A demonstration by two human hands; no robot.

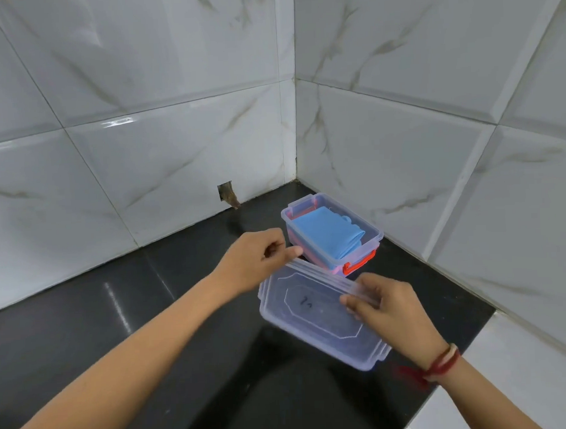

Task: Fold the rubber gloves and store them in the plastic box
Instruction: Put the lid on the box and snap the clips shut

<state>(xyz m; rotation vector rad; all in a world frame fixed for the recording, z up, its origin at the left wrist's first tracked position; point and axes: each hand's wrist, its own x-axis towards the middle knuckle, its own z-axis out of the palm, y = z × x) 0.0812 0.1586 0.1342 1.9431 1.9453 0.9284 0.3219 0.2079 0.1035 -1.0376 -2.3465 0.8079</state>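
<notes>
A clear plastic box (377, 233) with red clasps stands in the corner of the black counter. Folded blue rubber gloves (327, 233) lie inside it. The clear lid (314, 322) is held above the counter, just in front of the box and tilted. My left hand (257, 260) pinches the lid's far left corner. My right hand (387, 310) grips the lid's right long edge, fingers curled over the rim. The box is uncovered.
Marbled white wall tiles close the corner behind and to the right of the box. A small hole (227, 195) is cut in the back wall at counter level. The glossy black counter (118, 316) stretches left; a white ledge (505, 367) borders its right front.
</notes>
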